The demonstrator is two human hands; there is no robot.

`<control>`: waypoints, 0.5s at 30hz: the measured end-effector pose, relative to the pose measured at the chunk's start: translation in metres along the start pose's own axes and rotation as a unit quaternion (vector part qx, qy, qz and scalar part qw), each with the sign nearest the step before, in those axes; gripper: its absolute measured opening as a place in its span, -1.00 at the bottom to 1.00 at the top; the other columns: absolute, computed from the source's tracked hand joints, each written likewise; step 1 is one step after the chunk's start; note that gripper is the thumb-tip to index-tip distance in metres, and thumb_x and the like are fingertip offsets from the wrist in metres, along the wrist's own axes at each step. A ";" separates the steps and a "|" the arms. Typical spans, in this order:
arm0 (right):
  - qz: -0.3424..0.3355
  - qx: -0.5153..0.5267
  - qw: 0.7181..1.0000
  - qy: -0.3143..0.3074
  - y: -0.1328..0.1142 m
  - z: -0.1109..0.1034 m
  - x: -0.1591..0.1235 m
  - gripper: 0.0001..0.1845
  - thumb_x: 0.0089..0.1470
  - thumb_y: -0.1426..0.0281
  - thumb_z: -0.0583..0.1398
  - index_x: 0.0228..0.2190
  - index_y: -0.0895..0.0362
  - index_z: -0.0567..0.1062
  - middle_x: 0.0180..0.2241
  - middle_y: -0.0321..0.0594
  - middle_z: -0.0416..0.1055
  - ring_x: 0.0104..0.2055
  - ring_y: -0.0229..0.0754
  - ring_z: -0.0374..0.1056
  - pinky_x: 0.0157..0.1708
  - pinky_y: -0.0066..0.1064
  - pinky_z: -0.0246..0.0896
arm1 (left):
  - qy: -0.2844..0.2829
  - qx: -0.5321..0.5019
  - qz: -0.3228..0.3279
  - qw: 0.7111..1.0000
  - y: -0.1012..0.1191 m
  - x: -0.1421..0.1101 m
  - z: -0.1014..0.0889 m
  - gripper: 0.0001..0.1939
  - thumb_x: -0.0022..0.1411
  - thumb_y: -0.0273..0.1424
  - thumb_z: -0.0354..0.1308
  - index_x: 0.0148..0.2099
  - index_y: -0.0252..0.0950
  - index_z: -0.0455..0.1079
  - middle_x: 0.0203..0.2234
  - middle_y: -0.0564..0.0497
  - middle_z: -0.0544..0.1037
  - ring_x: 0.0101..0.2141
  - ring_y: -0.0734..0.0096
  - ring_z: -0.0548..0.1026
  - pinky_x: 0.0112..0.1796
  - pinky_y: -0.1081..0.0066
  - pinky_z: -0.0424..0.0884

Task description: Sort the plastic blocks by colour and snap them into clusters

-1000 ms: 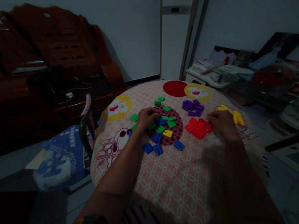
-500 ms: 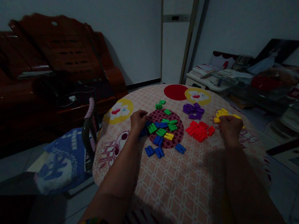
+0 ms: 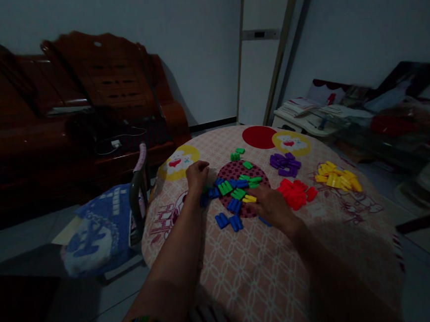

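On a round, patterned tablecloth, purple pieces, red pieces and yellow pieces already lie in separate piles, while blue pieces and green pieces are still mingled around a dark circle. One stray yellow piece sits among them at the extended fingers of the right hand; whether they grip it cannot be told. The left hand curls beside the mix, its grasp unclear.

The carved wooden sofa shows a home.
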State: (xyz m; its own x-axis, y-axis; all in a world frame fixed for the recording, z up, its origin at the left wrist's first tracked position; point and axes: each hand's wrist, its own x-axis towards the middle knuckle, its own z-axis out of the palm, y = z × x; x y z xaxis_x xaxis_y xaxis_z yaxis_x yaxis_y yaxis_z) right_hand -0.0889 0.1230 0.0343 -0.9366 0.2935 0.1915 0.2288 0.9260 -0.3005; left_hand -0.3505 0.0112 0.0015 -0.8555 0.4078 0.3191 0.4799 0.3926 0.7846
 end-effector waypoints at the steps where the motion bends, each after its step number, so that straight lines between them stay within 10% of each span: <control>1: 0.003 -0.023 0.999 -0.032 -0.004 0.008 0.001 -0.74 0.25 0.27 0.15 -0.11 0.08 0.55 -0.14 -0.06 0.52 -0.12 -0.05 0.43 -0.16 -0.33 0.24 | 0.002 0.002 -0.004 1.000 -0.001 0.000 -0.001 -0.75 0.07 -0.46 0.14 -0.21 -0.29 0.58 -0.27 -0.07 0.67 -0.23 0.24 0.60 -0.10 0.31 0.46; 4: 0.020 -0.033 0.998 -0.046 -0.003 0.016 0.004 -0.75 0.28 0.33 0.10 -0.14 0.10 0.55 -0.16 -0.06 0.51 -0.11 -0.06 0.43 -0.15 -0.32 0.26 | 0.003 0.014 -0.007 1.000 0.000 -0.001 0.000 -0.75 0.07 -0.45 0.13 -0.23 -0.29 0.59 -0.28 -0.08 0.68 -0.22 0.22 0.60 -0.09 0.31 0.46; 8: 0.054 0.122 0.984 0.119 0.027 -0.009 0.004 -0.79 0.21 0.31 0.16 -0.23 0.11 0.57 -0.20 -0.10 0.55 -0.15 -0.09 0.46 -0.12 -0.32 0.33 | 0.013 0.020 0.000 1.000 0.001 -0.001 0.002 -0.73 0.08 -0.42 0.12 -0.21 -0.30 0.60 -0.27 -0.10 0.68 -0.20 0.17 0.61 -0.08 0.29 0.45; 15: 0.327 0.365 0.750 0.443 0.142 -0.053 -0.023 -0.66 -0.11 0.26 0.27 -0.27 0.17 0.47 -0.51 -0.25 0.50 -0.47 -0.11 0.51 -0.47 -0.32 0.45 | 0.022 0.029 0.005 0.999 0.001 0.000 0.002 -0.75 0.07 -0.42 0.11 -0.25 -0.26 0.60 -0.29 -0.05 0.68 -0.23 0.19 0.60 -0.09 0.31 0.47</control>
State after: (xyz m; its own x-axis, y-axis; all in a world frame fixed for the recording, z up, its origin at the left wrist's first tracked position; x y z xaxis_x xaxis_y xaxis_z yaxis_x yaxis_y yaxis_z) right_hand -0.0205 0.2607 0.0365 -0.0686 0.9712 0.2280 0.0531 0.2318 -0.9713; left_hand -0.3502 0.0133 0.0012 -0.8577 0.3754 0.3513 0.4978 0.4357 0.7499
